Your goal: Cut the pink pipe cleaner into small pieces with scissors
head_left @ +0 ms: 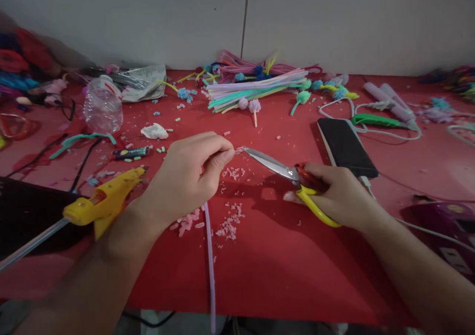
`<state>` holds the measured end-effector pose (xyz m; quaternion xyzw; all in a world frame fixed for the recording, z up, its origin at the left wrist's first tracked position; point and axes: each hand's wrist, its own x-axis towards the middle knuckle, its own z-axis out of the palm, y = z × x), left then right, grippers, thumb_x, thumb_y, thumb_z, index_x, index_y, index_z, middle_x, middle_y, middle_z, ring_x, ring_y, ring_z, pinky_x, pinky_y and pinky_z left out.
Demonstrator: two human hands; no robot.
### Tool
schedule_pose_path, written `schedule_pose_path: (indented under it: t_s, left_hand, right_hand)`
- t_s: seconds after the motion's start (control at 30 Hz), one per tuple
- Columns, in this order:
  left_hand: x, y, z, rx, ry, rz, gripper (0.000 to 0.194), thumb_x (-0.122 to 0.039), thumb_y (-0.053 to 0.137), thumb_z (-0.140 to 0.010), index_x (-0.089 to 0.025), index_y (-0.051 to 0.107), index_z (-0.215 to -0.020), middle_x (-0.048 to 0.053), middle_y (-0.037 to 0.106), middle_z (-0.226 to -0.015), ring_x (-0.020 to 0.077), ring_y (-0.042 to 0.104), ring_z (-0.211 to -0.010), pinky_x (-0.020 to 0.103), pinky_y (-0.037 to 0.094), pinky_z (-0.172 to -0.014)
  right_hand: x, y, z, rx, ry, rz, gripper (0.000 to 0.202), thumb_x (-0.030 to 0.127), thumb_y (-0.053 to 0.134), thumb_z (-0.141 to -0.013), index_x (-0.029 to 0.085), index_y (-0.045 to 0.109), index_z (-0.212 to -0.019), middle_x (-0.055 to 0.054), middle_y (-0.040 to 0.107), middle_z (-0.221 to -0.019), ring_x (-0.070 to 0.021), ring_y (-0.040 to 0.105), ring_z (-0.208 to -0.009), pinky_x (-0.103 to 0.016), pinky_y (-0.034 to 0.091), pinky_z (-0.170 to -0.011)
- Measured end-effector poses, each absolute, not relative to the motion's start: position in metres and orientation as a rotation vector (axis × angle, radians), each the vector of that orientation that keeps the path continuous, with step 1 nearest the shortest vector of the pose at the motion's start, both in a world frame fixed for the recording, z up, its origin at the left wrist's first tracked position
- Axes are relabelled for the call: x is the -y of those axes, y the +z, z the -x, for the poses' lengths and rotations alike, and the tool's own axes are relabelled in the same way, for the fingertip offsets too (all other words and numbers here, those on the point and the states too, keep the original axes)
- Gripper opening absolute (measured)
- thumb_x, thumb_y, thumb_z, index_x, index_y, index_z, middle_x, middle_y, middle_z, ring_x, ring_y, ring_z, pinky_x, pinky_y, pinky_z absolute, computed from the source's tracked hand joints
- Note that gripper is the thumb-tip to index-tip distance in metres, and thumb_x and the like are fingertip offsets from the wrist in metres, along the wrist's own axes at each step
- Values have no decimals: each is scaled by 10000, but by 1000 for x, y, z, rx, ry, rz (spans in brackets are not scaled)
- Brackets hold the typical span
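My left hand [196, 169] pinches a small pink piece [239, 150] between thumb and fingertips, near the middle of the view. The tips of the scissors [270, 164] are at that piece, their blades close together. My right hand [339, 194] is wrapped round the red and yellow handles. Below my left hand a long lilac stem [210, 265] runs down past the table's front edge; its upper end is hidden by the hand. Pink clippings [232, 223] and larger pink pieces [189, 221] lie on the red table [282, 275] beneath.
A yellow glue gun [107, 196] lies beside my left forearm. Behind it are a plastic bottle [104, 105] and a small dark tube [131, 153]. Coloured stems [256, 90] are heaped at the back. On the right are a phone [347, 147], a green cutter [378, 121] and cables.
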<state>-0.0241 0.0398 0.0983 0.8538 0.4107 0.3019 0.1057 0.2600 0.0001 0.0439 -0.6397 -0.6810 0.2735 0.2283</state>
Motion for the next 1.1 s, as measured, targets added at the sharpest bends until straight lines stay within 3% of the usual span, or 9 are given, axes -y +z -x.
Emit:
schedule_pose_path:
  t_s: [0.17, 1.1]
  left_hand:
    - [-40, 99, 24, -1194, 881, -2526, 180, -156, 597, -1004, -171, 651, -832, -19, 693, -827, 103, 620, -758, 249, 441, -719]
    - [-40, 98, 23, -1185, 891, -2544, 178, -156, 578, -1006, -180, 649, -845, -5, 693, -833, 126, 623, -761, 269, 444, -717]
  right_hand:
    - [-1, 45, -258, 1880, 774, 1737, 760, 917, 710, -630, 255, 338, -631, 40, 277, -635, -128, 255, -607, -293, 250, -492]
    - [-1, 47, -256, 1873, 774, 1781, 745, 917, 698, -623, 257, 355, -629, 53, 280, -625, -127, 254, -611, -289, 262, -509]
